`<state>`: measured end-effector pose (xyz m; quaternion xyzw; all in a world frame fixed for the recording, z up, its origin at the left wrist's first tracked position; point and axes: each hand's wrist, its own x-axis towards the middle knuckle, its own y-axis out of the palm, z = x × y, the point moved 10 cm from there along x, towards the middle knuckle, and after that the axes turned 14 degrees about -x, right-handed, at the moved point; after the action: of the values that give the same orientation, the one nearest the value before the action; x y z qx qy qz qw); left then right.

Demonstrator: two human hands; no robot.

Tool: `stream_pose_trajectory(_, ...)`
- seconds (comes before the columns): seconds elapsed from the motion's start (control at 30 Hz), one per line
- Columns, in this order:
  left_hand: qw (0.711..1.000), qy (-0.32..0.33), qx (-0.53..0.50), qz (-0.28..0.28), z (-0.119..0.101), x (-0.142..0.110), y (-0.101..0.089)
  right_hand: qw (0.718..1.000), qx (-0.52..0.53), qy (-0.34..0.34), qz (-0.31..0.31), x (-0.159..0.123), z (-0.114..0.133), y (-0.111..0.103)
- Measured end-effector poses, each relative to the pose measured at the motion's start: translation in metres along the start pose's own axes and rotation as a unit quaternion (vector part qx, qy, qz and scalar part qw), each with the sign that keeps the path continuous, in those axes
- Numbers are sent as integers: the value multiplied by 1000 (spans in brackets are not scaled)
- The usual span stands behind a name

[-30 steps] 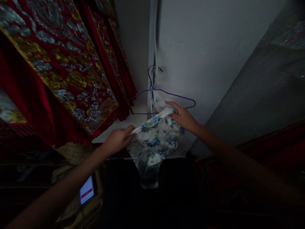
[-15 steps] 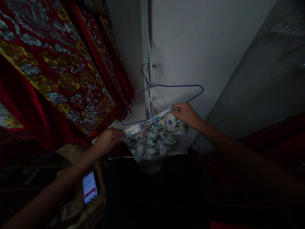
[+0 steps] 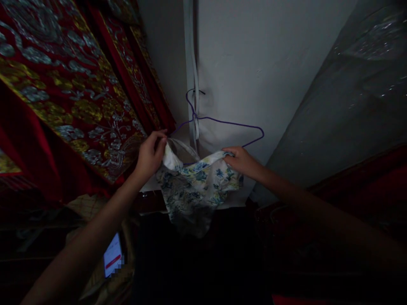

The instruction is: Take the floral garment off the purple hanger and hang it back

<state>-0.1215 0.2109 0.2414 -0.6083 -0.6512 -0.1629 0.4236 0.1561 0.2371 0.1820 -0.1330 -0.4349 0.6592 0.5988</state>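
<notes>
A purple wire hanger (image 3: pixel 222 123) hangs from a hook on the white wall. Below it I hold a small white garment with blue and yellow flowers (image 3: pixel 193 186). My left hand (image 3: pixel 150 156) pinches the garment's left top corner up at the hanger's left end. My right hand (image 3: pixel 241 161) grips the right top corner just under the hanger's right arm. The cloth sags between both hands and its lower part fades into shadow.
Red hangings with gold and silver embroidery (image 3: pixel 73 93) fill the left side. A white strap (image 3: pixel 192 63) runs down the wall behind the hanger. A lit phone screen (image 3: pixel 112 256) lies at lower left. A grey slanted surface (image 3: pixel 343 101) closes the right.
My left hand has risen with its corner of the garment up to the hanger's left end. The hanger has swung back to level. My right hand has sunk slightly.
</notes>
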Motion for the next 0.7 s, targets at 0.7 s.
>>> stream_pose_trajectory(0.7, 995, -56, 61, -46, 41, 42, -32, 933, 274, 206, 112, 4, -34, -70)
